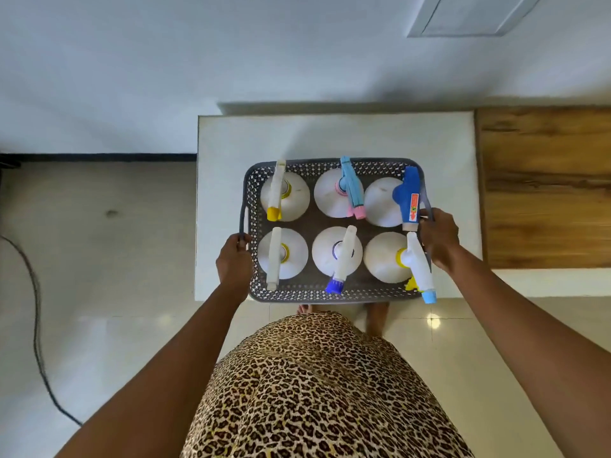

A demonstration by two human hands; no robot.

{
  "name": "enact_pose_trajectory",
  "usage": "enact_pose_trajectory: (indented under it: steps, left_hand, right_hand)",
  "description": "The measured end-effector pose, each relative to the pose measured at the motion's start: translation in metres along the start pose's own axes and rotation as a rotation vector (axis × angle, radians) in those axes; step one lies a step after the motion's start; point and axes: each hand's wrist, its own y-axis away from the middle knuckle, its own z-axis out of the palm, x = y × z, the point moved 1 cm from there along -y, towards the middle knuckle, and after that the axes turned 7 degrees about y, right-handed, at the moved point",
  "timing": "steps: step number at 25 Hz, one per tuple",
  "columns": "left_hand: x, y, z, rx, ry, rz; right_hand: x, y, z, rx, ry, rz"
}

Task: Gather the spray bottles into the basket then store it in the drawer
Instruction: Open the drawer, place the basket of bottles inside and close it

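Observation:
A grey perforated basket (317, 294) sits over the near part of a white table top (334, 137). Several white spray bottles stand upright in it in two rows. The back row has a yellow-nozzle bottle (297, 196), a light blue and pink one (330, 193) and a dark blue-headed one (380, 203). The front row has an all-white one (294, 256), a blue-nozzle one (325, 252) and a yellow-collared one with a light blue tip (383, 259). My left hand (234, 263) grips the basket's left handle. My right hand (439, 238) grips its right handle.
A wooden surface (545, 186) adjoins the white table on the right. A black cable (36, 325) runs over the tiled floor at the left. A white wall rises behind the table. My leopard-print clothing (314, 391) fills the lower middle.

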Motion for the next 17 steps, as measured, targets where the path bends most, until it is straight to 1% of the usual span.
enact_pose_trajectory:
  steps: [5, 9, 12, 14, 17]
  left_hand:
    - [-0.009, -0.008, 0.003, -0.027, 0.046, -0.017]
    - [-0.010, -0.011, 0.003, -0.058, 0.027, -0.008]
    - [-0.010, -0.012, -0.002, -0.122, 0.041, -0.014]
    - [-0.008, -0.009, -0.003, -0.145, 0.066, -0.016]
    - [-0.011, 0.006, -0.004, -0.129, 0.096, -0.029]
  right_hand:
    - [0.005, -0.004, 0.008, 0.025, 0.009, -0.049]
    - [0.004, -0.007, 0.010, 0.071, 0.027, -0.089]
    - [0.007, -0.002, 0.007, 0.028, 0.020, -0.109]
    - [0.013, 0.003, 0.005, -0.012, -0.021, -0.096]
    - [0.022, 0.017, 0.004, 0.033, -0.116, -0.037]
